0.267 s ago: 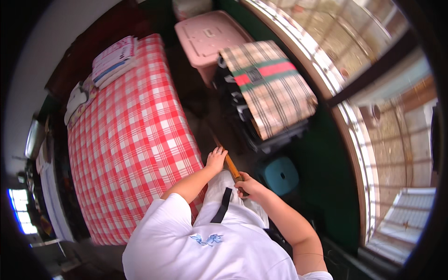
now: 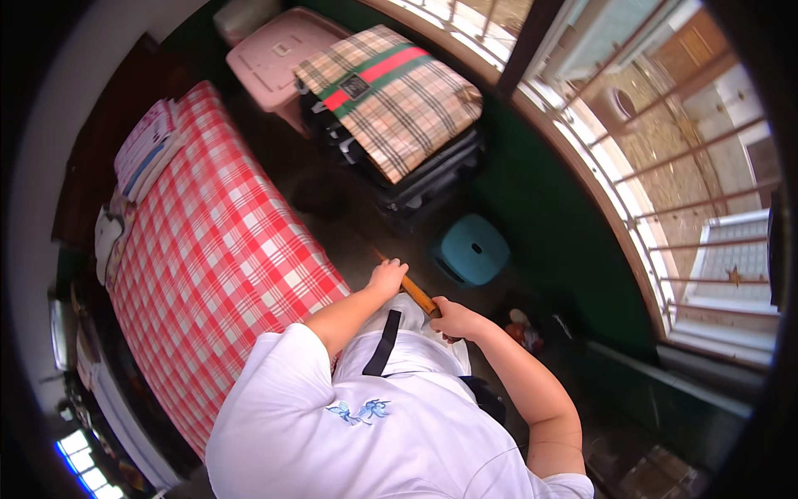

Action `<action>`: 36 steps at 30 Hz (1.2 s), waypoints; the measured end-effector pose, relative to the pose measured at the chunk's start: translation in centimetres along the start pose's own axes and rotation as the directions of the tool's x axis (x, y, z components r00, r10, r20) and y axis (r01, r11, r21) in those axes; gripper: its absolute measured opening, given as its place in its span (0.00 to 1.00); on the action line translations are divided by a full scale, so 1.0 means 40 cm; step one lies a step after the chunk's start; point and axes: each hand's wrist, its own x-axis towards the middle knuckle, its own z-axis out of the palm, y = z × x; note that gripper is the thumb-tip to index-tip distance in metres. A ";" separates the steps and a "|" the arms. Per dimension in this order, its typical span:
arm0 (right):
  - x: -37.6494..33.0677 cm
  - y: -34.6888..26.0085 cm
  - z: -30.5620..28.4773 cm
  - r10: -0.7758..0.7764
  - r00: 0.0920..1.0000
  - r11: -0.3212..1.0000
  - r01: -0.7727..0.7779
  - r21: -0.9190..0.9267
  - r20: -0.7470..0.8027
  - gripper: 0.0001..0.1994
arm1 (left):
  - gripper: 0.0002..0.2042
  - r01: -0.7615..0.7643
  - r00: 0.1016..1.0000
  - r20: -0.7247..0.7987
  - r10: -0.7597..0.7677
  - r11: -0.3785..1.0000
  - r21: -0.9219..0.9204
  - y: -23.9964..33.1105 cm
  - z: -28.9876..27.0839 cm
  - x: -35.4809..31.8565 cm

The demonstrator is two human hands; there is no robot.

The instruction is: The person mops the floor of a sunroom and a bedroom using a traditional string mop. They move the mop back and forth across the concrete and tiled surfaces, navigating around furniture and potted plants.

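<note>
Head view: both hands' fingers [image 2: 391, 273] wrap a wooden stick [image 2: 413, 291] between checked table [image 2: 216, 249] and teal stool [image 2: 471, 249].

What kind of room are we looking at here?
Probably a room in a home, perhaps a bedroom: a bed under a red checked cover, a plaid bag on dark luggage, a small teal stool and a barred window.

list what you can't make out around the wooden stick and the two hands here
Head view only:
- Orange-brown wooden stick: its far end fades into the dark floor and its near end is covered by the right hand.
- Left hand: its fingers curl over the stick, hiding the grip underneath.
- Small red-and-white object past the right wrist: too small and dim to identify.
</note>
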 end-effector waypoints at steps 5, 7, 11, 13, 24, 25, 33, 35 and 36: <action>0.040 0.105 0.083 -0.134 0.909 0.862 -0.090 -0.500 -0.394 0.24 | 0.08 -0.017 0.995 0.096 0.009 0.997 0.079 0.068 0.094 0.028; 0.046 0.125 0.122 -0.141 0.910 0.817 -0.116 -0.565 -0.390 0.25 | 0.08 -0.044 0.993 0.114 0.031 0.992 0.116 0.082 0.130 0.019; 0.024 0.211 0.191 -0.120 0.937 0.863 -0.066 -0.501 -0.330 0.28 | 0.08 -0.017 0.982 0.187 -0.009 0.991 0.134 0.134 0.157 -0.029; -0.002 0.275 0.219 -0.142 0.929 0.889 -0.033 -0.456 -0.343 0.28 | 0.08 -0.029 0.985 0.175 0.001 0.987 0.157 0.180 0.176 -0.058; -0.318 0.777 0.262 -0.068 0.944 0.907 -0.077 -0.415 -0.324 0.28 | 0.08 -0.063 0.993 0.104 0.050 0.989 0.130 0.697 0.456 -0.218; -0.371 0.825 0.262 -0.048 0.942 0.907 -0.098 -0.408 -0.332 0.28 | 0.08 -0.085 0.989 0.134 0.066 0.987 0.138 0.752 0.500 -0.229; -0.600 0.998 0.253 0.062 0.956 0.915 -0.169 -0.367 -0.286 0.23 | 0.09 -0.110 0.980 0.181 0.087 0.986 0.121 1.039 0.586 -0.324; -0.585 0.996 0.312 0.017 0.936 0.916 -0.155 -0.369 -0.351 0.21 | 0.09 -0.202 0.964 0.196 0.180 0.974 0.102 0.997 0.582 -0.353; -0.581 0.990 0.335 -0.003 0.920 0.914 -0.156 -0.375 -0.391 0.20 | 0.10 -0.252 0.953 0.195 0.231 0.964 0.088 0.972 0.575 -0.361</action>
